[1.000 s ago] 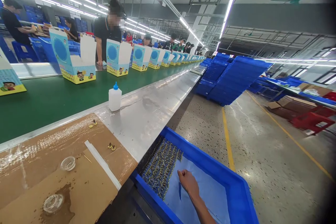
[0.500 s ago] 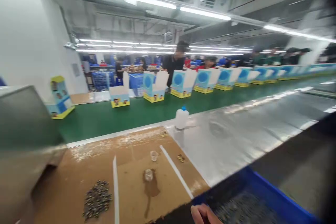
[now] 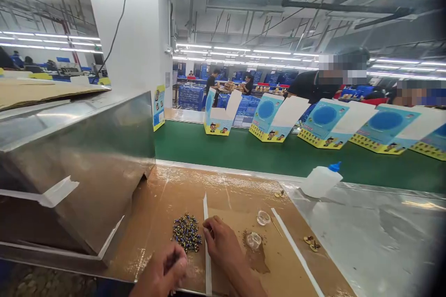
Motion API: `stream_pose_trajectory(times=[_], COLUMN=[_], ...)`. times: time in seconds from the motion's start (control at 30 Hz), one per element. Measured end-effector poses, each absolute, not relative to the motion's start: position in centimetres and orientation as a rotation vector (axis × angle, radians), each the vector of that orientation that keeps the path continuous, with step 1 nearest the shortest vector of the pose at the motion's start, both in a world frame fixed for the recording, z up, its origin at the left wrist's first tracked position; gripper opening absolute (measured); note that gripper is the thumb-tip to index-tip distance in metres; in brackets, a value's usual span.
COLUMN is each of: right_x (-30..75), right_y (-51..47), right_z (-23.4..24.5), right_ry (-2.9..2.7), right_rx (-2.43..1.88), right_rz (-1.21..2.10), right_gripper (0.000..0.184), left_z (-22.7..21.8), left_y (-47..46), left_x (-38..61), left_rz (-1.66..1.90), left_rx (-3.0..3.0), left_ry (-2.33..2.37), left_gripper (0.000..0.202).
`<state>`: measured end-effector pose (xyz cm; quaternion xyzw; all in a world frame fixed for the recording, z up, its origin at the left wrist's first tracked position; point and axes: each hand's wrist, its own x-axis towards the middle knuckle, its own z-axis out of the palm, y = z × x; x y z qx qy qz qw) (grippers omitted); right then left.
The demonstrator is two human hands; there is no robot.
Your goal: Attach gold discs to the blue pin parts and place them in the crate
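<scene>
Your left grip [image 3: 160, 271] was clenched at the near edge of the cardboard sheet [image 3: 237, 204], its contents hidden, while your curled right grip [image 3: 221, 241] showed nothing held. The heap of small yellow-and-blue parts [image 3: 187, 233] lay between them, within easy reach of both. Beyond the right grip sat glass dishes [image 3: 253, 240], then a white squeeze bottle [image 3: 322, 180] and printed cartons [image 3: 270, 118] on the green conveyor belt [image 3: 244, 148].
</scene>
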<state>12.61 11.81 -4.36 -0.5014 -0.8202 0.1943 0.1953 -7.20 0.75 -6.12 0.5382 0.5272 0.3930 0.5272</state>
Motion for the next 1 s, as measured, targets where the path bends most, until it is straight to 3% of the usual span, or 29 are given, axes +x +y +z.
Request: stream_pose_trajectory(times=[0.07, 0.2, 0.4, 0.7, 0.9, 1.0], right_x=[11.5, 9.7, 8.4, 7.8, 6.9, 7.0], right_y=[13.1, 14.7, 16.1, 14.7, 13.8, 14.2], right_z=[-4.8, -4.6, -3.9, -2.9, -3.1, -3.5], right_ry=[-2.32, -2.352, -2.443, -2.52, -2.498, -2.426], right_rx=[-1.414, -1.459, -1.572, -1.627, -1.582, -1.564], right_rz=[0.535, 0.51, 0.487, 0.385, 0.474, 0.482], right_gripper=[0.022, 0.02, 0.005, 0.015, 0.029, 0.028], left_z=[-6.2, -7.0, -7.6, -9.2, -12.6, -14.0], left_y=[2.8, 6.8, 10.6, 8.8, 9.0, 10.0], left_x=[-8.8, -10.1, -8.5, -7.7, -11.2, -13.0], left_rz=[1.084, 1.191, 1.213, 1.132, 1.019, 0.973], left_rx=[1.334, 1.385, 1.636, 1.669, 1.748, 1.884], left_ry=[1.483, 1.71, 1.659, 1.541, 1.645, 1.645], left_gripper=[0.044, 0.029, 0.033, 0.03, 0.042, 0.041])
